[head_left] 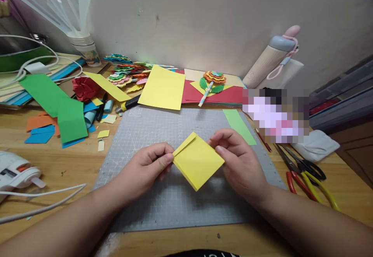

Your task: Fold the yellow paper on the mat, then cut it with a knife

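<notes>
A folded yellow paper square point(198, 163) is held like a diamond just above the grey cutting mat point(163, 206). My left hand point(145, 169) pinches its left corner, thumb on top where a narrow flap is folded over along the upper-left edge. My right hand point(240, 163) grips the right corner, fingers curled behind the paper and thumb on the front. Both hands are closed on the paper.
A yellow sheet point(163, 88), red paper point(212, 93) with a paper flower point(214, 79), a green strip point(239, 126), and green paper scraps point(61, 105) lie around. Scissors and pliers point(305, 173) rest at the right, a glue gun point(16, 171) at the left, and a bottle point(269, 60) leans on the wall.
</notes>
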The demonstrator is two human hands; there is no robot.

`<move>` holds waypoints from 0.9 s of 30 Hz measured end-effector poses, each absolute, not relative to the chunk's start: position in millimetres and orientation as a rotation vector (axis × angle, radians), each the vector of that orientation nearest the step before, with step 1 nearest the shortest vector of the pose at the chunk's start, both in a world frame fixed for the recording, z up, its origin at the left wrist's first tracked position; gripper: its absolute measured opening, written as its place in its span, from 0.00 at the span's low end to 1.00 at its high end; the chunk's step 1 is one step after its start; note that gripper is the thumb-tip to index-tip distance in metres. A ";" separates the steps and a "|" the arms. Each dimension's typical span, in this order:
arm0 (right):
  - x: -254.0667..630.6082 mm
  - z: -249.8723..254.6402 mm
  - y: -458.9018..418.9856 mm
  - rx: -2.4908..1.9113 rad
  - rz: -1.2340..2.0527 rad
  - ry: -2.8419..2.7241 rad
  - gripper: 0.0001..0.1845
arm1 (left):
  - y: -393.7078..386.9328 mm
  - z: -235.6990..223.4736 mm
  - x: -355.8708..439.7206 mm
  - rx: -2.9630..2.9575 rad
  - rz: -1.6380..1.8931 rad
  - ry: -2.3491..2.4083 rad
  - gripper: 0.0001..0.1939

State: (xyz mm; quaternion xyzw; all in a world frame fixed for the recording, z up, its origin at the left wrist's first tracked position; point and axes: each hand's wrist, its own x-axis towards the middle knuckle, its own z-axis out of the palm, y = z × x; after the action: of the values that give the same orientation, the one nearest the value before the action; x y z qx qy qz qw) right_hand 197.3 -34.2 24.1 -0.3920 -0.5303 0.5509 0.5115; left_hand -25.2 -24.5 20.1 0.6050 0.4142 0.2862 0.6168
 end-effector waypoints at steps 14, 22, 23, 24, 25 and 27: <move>206.8 34.4 -31.4 -0.712 0.043 -2.147 0.11 | -25.7 19.2 -20.8 1.153 0.729 0.981 0.17; 207.3 41.1 -33.7 -0.639 0.223 -2.276 0.20 | -26.8 23.7 -20.7 1.123 0.666 1.065 0.18; 207.7 40.6 -34.1 -0.624 0.242 -2.283 0.22 | -26.9 24.4 -21.1 1.186 0.616 1.064 0.19; 207.8 39.9 -34.5 -0.604 0.261 -2.293 0.23 | -26.9 24.9 -21.2 1.264 0.564 1.055 0.19; 207.5 39.1 -34.8 -0.582 0.276 -2.306 0.24 | -26.9 25.1 -21.0 1.353 0.517 1.040 0.19; 206.1 37.5 -35.2 -0.561 0.298 -2.334 0.25 | -27.0 25.1 -20.3 1.559 0.454 1.001 0.19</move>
State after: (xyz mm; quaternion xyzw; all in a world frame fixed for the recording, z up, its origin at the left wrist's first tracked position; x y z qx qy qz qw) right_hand 206.1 -35.2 37.5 -0.2170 -0.9027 0.1152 0.3533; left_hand -20.3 -27.0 25.1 0.6666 0.4280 0.1942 0.5785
